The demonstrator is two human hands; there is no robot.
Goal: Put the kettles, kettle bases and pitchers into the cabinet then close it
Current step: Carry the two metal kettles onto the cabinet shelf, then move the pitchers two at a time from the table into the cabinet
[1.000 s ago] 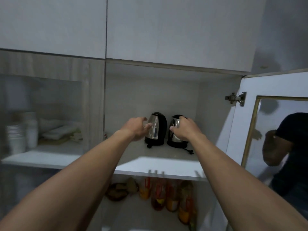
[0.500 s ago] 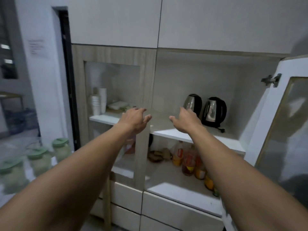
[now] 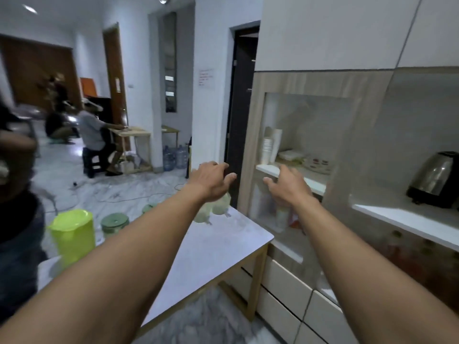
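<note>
1. Steel kettle (image 3: 434, 180) stands on the cabinet shelf (image 3: 402, 219) at the right. 1 second ago both hands rested on 2 kettles there; now both have let go and drawn back.
2. Left hand (image 3: 211, 181) and right hand (image 3: 288, 187) hang empty, fingers loosely spread (the view has swung left towards the tabletop (image 3: 218, 244)).
3. By my reading the kettles are stowed, and the lime pitcher (image 3: 72, 234) and green-lidded pitcher (image 3: 114, 223) on the tabletop come next.
4. The 2nd kettle is cut off at the frame edge, the cabinet door is out of view, the pale pitchers (image 3: 213, 209) under the left hand are blurred, and no kettle bases can be made out.
</note>
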